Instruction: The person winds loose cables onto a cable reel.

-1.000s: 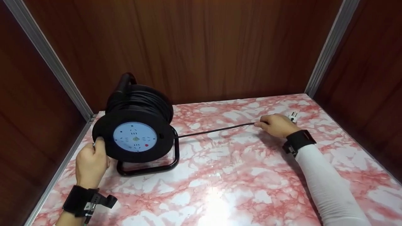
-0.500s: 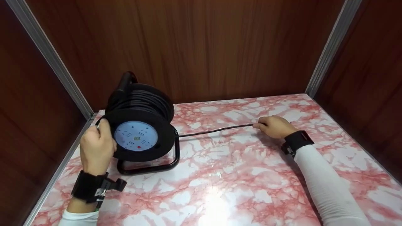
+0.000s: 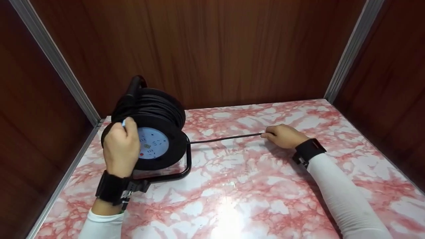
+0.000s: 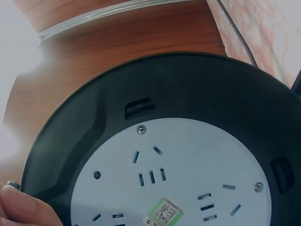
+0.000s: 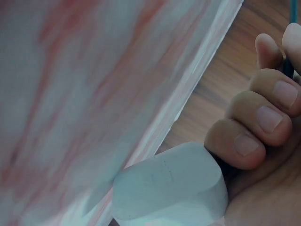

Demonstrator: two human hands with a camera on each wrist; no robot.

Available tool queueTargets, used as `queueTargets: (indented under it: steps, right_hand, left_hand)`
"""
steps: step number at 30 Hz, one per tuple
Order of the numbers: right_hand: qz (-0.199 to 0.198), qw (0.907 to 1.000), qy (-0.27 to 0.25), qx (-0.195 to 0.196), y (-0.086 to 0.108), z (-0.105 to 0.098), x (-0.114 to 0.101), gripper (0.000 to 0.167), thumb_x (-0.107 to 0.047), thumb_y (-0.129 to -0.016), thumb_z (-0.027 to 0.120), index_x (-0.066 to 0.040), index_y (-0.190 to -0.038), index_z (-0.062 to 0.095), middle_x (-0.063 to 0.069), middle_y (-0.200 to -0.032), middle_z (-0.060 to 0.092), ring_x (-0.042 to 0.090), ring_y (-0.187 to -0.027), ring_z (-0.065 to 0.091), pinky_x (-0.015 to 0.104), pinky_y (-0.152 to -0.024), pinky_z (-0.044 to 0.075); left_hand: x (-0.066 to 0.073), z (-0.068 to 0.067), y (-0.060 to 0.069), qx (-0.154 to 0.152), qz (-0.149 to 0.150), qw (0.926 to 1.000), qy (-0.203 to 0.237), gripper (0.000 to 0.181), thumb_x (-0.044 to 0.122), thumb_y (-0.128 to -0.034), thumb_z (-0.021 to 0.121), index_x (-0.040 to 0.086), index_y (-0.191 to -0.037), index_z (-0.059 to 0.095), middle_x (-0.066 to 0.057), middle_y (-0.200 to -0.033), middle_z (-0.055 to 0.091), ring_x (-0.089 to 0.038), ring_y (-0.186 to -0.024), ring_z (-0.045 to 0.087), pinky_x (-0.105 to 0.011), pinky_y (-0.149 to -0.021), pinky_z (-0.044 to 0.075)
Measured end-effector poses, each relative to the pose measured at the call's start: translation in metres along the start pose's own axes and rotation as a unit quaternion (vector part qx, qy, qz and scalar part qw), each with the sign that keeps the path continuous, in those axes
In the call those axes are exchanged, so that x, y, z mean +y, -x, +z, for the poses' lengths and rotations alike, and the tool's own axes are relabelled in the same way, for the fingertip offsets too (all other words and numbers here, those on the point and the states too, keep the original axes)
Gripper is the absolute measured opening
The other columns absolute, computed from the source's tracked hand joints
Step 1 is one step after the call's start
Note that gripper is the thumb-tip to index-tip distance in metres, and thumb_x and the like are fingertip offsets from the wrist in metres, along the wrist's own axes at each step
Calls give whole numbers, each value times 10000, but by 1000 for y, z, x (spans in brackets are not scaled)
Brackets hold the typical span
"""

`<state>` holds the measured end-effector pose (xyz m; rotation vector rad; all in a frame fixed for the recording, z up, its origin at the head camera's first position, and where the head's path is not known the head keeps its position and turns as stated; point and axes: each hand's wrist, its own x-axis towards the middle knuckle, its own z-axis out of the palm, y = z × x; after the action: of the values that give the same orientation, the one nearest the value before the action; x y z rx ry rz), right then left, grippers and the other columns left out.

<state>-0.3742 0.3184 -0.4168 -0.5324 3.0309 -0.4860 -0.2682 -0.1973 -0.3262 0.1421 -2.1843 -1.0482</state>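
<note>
A black cable reel (image 3: 175,151) stands upright at the left, its round pale-blue socket panel (image 3: 156,144) facing the front. My left hand (image 3: 120,149) grips at the upper left of the reel's front disc, covering part of the panel; whatever its fingers curl round is mostly hidden. In the left wrist view, a small metal end (image 4: 13,184) shows beside those fingertips. From the reel's right side a thin black cable (image 3: 225,138) runs fairly straight to my right hand (image 3: 284,136), which pinches it. A white plug (image 5: 169,183) sits beside the right palm in the right wrist view.
The reel rests on a black tube frame (image 3: 189,159), with a carrying handle (image 3: 134,85) on top. Under it lies a red-and-white marbled tabletop (image 3: 212,186). Brown wood-grain panels (image 3: 232,53) with metal corner posts (image 3: 355,46) enclose the back and sides.
The front disc has turned clockwise, and my left hand has travelled up and right with it. My right hand has shifted slightly left toward the reel, still holding the cable, whose visible stretch is shorter.
</note>
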Motion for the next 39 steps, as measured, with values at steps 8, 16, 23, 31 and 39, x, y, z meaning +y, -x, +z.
queueTargets:
  steps: [8, 16, 23, 31, 39]
  right_hand:
    - [-158, 9999, -24, -55, -2, 7, -12, 373, -510, -1113, 557, -185, -966, 667, -43, -772, 533, 149, -699, 501, 357, -722, 402]
    - [-681, 9975, -42, -184, -10, 19, -32, 316, -443, -1124, 565, -198, -946, 655, -81, -746, 468, 124, -694, 488, 339, -733, 413]
    - [-752, 9963, -77, -416, -17, 29, -56, 315, -453, -1132, 543, -218, -988, 696, -90, -750, 522, 117, -699, 529, 342, -736, 443]
    - [-1141, 9922, 106, -495, -20, 37, -77, 293, -423, -1142, 528, -220, -1031, 707, -100, -753, 523, 119, -726, 547, 352, -757, 461]
    - [-1354, 9896, 236, -437, -23, 40, -89, 277, -418, -1133, 551, -239, -943, 646, -106, -758, 530, 119, -732, 559, 348, -758, 468]
  left_hand:
    - [14, 22, 7, 160, 509, 9968, -603, 530, 431, -1123, 424, 25, -804, 546, -330, -732, 658, -604, -755, 691, -688, -642, 470]
    - [20, 45, 19, 261, 1123, 9898, -840, 492, 409, -1100, 480, 19, -809, 555, -260, -617, 615, -553, -609, 642, -653, -576, 462]
    - [22, 62, 35, -39, 1565, 9804, -1196, 487, 416, -1107, 465, 43, -805, 553, -203, -560, 602, -493, -526, 627, -609, -512, 456]
    - [16, 71, 48, -131, 1912, 9716, -1386, 451, 371, -1113, 471, 63, -791, 542, -157, -527, 588, -433, -486, 627, -572, -473, 464]
    - [10, 78, 54, 110, 2128, 9677, -1347, 448, 346, -1096, 493, 70, -745, 517, -149, -494, 557, -417, -442, 590, -561, -444, 447]
